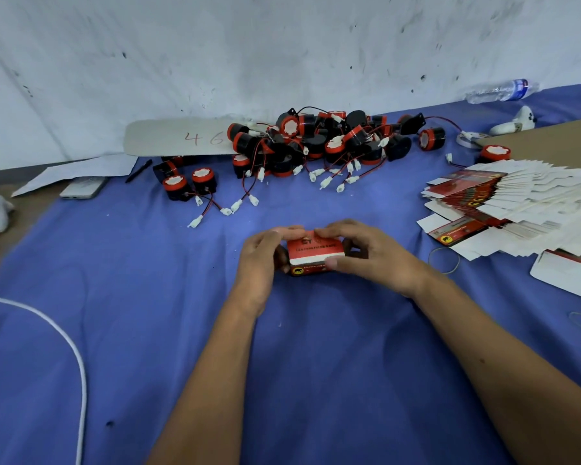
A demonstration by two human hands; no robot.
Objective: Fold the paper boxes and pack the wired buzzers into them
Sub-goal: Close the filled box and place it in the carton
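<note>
A small red, white and black paper box sits between both hands over the blue cloth at the centre. My left hand grips its left end, fingers curled over the top. My right hand holds its right end, thumb pressed on the front face and fingers over the top edge. A pile of black and red wired buzzers with white plugs lies behind. Two buzzers sit apart at the left of it. A fanned stack of flat unfolded boxes lies at the right.
A white cable curves across the cloth at the left. A phone, a pen and a card marked 46 lie at the back left. A water bottle and rubber bands are at the right.
</note>
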